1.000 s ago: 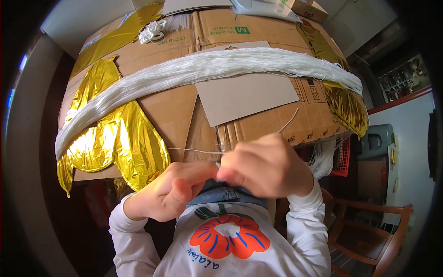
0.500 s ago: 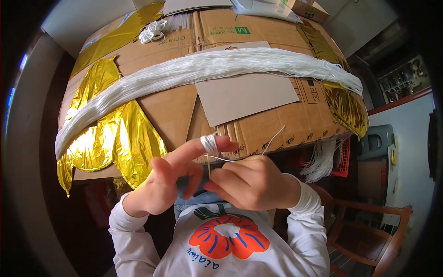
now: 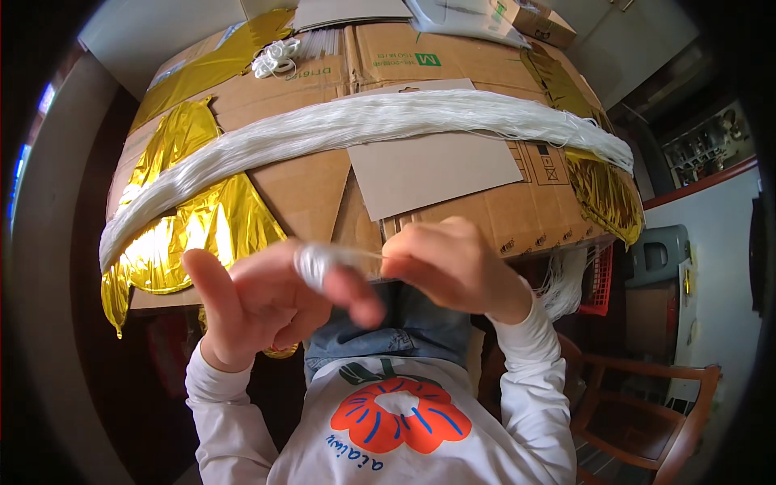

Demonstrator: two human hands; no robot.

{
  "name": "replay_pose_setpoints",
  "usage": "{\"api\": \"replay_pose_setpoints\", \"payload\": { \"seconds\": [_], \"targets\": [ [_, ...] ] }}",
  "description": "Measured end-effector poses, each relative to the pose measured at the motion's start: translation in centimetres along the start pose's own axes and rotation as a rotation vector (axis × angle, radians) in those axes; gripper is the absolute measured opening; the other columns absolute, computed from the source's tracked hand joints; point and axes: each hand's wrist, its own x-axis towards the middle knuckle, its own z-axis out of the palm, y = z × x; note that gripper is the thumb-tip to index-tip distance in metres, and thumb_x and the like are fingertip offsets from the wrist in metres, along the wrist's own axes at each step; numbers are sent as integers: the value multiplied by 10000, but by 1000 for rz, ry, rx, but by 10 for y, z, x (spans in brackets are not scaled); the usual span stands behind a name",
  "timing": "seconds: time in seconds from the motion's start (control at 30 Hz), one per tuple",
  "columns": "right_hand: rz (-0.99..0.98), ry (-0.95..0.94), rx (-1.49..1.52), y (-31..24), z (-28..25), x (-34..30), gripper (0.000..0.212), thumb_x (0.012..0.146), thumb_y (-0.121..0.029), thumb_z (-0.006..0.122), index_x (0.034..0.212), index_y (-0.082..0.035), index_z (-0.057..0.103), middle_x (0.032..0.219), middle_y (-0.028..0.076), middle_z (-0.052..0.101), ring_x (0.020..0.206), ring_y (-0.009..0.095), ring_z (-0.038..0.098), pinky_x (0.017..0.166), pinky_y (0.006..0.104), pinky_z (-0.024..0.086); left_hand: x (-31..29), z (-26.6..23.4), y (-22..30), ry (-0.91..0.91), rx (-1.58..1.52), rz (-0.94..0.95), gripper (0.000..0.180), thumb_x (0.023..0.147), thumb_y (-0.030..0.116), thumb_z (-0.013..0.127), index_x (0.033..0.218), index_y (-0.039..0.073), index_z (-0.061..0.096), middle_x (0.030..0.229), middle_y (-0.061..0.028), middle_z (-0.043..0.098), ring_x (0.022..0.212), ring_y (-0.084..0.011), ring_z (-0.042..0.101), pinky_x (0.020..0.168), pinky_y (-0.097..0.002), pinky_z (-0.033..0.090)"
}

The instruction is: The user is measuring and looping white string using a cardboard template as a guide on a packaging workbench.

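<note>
Over my lap near the front edge of the cardboard, my left hand (image 3: 263,295) has its thumb and index finger stretched out, the other fingers curled in. A small coil of white thread (image 3: 317,265) is wound round the index finger, whose tip is smeared by motion. My right hand (image 3: 446,263), to the right of it, is closed in a pinch on the strand (image 3: 368,255) running from the coil. A long hank of white thread (image 3: 388,117) lies in a curve across the cardboard, beyond both hands.
A grey card (image 3: 436,178) lies beneath the hank on the brown cardboard (image 3: 303,194). Gold foil (image 3: 202,218) hangs over the left edge, more gold foil (image 3: 602,190) on the right. A small white cord bundle (image 3: 276,58) sits at the back left. A wooden chair (image 3: 647,372) stands right.
My right hand has moved up and away from me, drawing the strand with it. The left index finger has tilted downward, and the left hand has shifted slightly left.
</note>
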Motion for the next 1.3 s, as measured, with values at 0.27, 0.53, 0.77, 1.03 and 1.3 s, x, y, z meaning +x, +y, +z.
{"api": "replay_pose_setpoints", "payload": {
  "seconds": [0.27,0.53,0.77,1.03,1.3],
  "targets": [
    [-105,19,-388,-32,10,-6,159,635,-76,610,719,-17,488,542,41,460,403,168,466,341,258,351,-3,-3,-11,21,611,-328,815,710,625,70,1049,-30,417,707,-77,512,356,-73,283,372,-187,235],
    [-114,12,7,-11,-4,0,102,696,-91,557,716,-46,468,566,49,463,430,196,475,378,271,365,-3,1,1,-272,235,-253,876,637,686,42,925,-34,449,795,-85,520,370,-55,293,400,-189,283],
    [-94,96,-312,-29,25,-17,179,615,-10,598,751,-1,481,572,52,484,423,184,473,374,285,362,7,11,-4,159,279,-146,953,602,723,64,1191,-7,237,1159,-120,359,414,-33,295,370,-155,251],
    [-47,32,-278,-24,-8,-3,92,666,-21,556,728,3,491,598,56,500,432,171,480,378,251,354,-3,-2,-12,-147,428,-486,929,624,704,67,1136,-21,340,607,-51,487,380,-53,265,377,-197,229],
    [117,-16,229,-8,5,-17,68,700,-73,553,713,-32,501,597,67,484,504,202,478,434,267,358,0,2,-16,-70,421,-425,801,658,680,92,791,-14,469,552,-15,409,406,-59,314,385,-195,253]
  ]
}}
